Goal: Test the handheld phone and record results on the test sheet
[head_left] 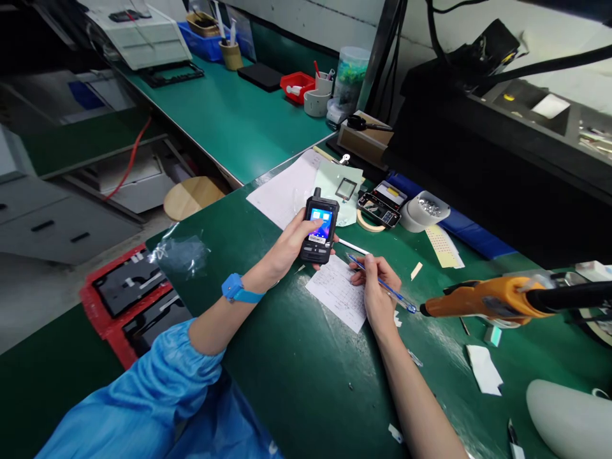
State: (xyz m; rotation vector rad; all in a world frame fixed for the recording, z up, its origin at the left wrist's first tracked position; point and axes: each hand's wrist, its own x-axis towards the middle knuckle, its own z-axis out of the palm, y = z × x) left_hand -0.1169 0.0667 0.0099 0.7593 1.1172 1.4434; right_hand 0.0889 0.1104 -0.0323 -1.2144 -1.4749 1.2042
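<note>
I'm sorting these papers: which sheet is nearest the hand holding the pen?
The small white sheet covered in writing, right beside the right hand; the pale green sheet and yellow sheet lie farther off.

The handwritten note (336, 291) is too small to read.

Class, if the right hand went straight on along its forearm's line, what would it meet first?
Probably the white stick, lying just beyond the right hand, though the hand's height is unclear.

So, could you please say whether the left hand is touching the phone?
Touching: the head view shows the left hand holding the phone, thumb across its front.
</note>
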